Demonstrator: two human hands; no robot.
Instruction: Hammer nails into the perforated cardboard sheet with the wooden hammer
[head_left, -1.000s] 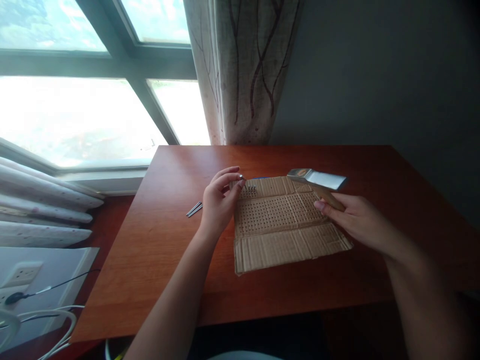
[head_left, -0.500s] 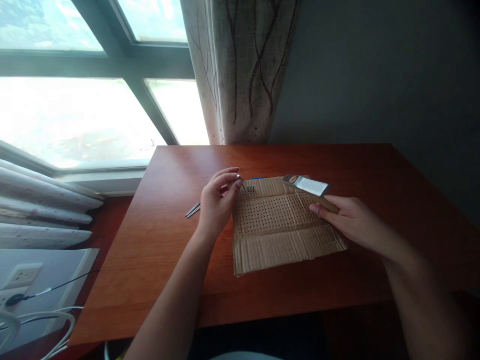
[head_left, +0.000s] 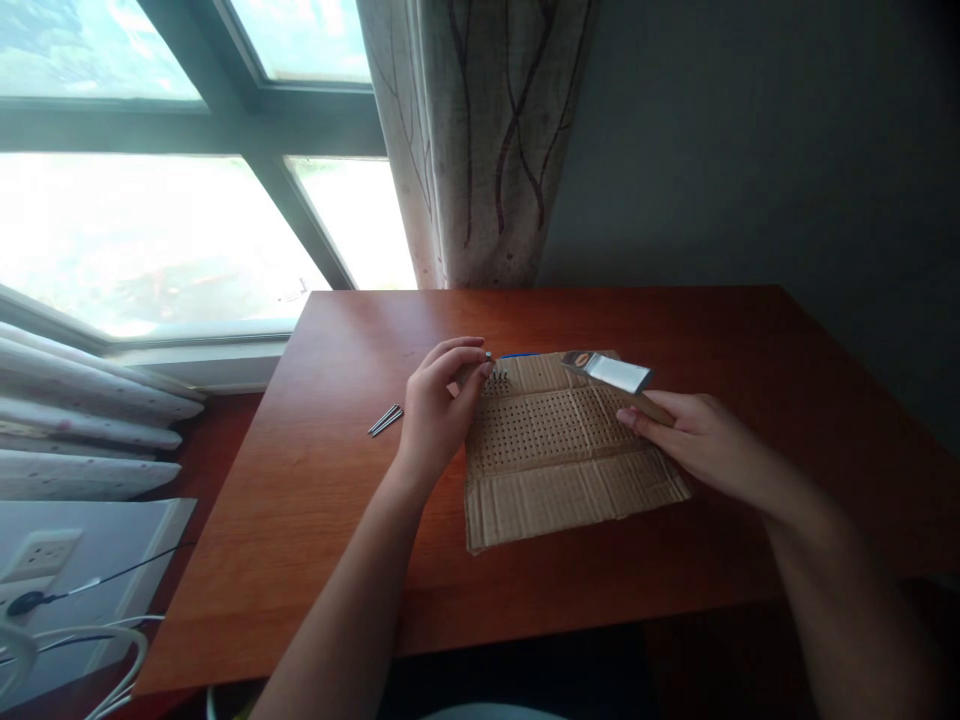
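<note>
Thumb and forefinger of my left hand (head_left: 444, 405) pinch a nail (head_left: 488, 357) over the upper left corner of a perforated cardboard sheet (head_left: 547, 500). Only the nail's head end shows; its point is hidden by my fingers. Close beside it, several nails (head_left: 501, 378) stand upright in the cardboard. My right hand (head_left: 697, 430) is closed round the wooden handle of a hammer (head_left: 619, 374), whose shiny metal head is held above the right part of the sheet. More loose nails (head_left: 385, 420) lie on the table left of my left hand.
The cardboard lies on a reddish-brown wooden table (head_left: 315, 540). A blue thing (head_left: 519, 355) peeks out behind the sheet's far edge. A window and a curtain (head_left: 487, 150) stand behind the table. Cables (head_left: 97, 630) and a wall socket (head_left: 41, 555) are at the lower left.
My left hand has shifted slightly right and down with the nail, bringing it closer to the standing nails. The hammer has stayed nearly still in my right hand.
</note>
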